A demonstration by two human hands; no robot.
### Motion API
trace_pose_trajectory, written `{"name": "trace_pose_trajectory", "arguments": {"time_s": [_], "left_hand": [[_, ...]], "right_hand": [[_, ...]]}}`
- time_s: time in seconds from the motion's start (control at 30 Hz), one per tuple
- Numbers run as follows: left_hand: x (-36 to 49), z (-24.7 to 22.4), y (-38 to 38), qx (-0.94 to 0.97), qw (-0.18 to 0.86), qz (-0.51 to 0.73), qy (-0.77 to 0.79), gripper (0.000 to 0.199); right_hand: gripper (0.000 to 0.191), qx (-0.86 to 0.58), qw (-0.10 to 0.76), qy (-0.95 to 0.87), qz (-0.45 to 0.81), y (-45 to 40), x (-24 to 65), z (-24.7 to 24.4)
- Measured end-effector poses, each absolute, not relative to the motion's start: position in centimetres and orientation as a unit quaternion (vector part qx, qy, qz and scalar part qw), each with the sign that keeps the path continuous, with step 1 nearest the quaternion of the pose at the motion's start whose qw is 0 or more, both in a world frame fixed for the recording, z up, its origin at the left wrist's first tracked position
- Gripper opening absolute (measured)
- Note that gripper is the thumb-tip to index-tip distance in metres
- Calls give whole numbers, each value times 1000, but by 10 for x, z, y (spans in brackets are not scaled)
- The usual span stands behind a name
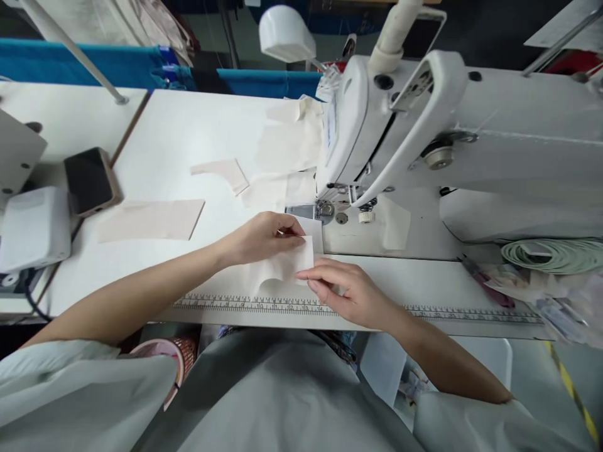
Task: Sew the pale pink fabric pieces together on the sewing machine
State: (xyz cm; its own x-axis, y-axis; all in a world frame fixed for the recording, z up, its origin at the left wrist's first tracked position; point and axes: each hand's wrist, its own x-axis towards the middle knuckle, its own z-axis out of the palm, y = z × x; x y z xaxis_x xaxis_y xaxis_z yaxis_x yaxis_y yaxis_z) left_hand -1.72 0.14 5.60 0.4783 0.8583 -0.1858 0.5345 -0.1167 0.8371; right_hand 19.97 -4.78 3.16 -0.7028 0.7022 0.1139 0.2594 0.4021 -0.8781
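Observation:
A pale cream fabric piece (287, 263) lies partly lifted at the table's front, just before the sewing machine (348, 125). My left hand (266, 238) pinches its upper edge between thumb and fingers. At its lower right edge, my right hand (351, 289) has index finger and thumb closed on the fabric. Behind the fabric is a white flat piece (311, 231), near the presser foot (325, 210). Left of the hands lie a curved fabric cutting (223, 172) and a long pale fabric strip (151, 220).
A printed ruler strip (254, 305) runs along the table's front edge. More cream pieces (292, 141) lie left of the machine head. Dark-topped box (92, 179) and white device (35, 229) stand at left. Thread snips (487, 282) and coiled green cord (551, 254) lie right.

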Motion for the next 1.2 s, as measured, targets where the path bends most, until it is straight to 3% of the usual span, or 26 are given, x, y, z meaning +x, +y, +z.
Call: {"name": "trace_pose_trajectory", "arguments": {"time_s": [0.2, 0.47, 1.2], "left_hand": [[-2, 45, 32, 791, 333, 140, 494, 12], [5, 27, 39, 823, 230, 136, 501, 12], [8, 21, 42, 823, 203, 115, 517, 16]], "right_hand": [[28, -368, 259, -696, 560, -41, 203, 30], [30, -432, 233, -652, 578, -35, 203, 26], [26, -448, 173, -658, 580, -30, 203, 29]]}}
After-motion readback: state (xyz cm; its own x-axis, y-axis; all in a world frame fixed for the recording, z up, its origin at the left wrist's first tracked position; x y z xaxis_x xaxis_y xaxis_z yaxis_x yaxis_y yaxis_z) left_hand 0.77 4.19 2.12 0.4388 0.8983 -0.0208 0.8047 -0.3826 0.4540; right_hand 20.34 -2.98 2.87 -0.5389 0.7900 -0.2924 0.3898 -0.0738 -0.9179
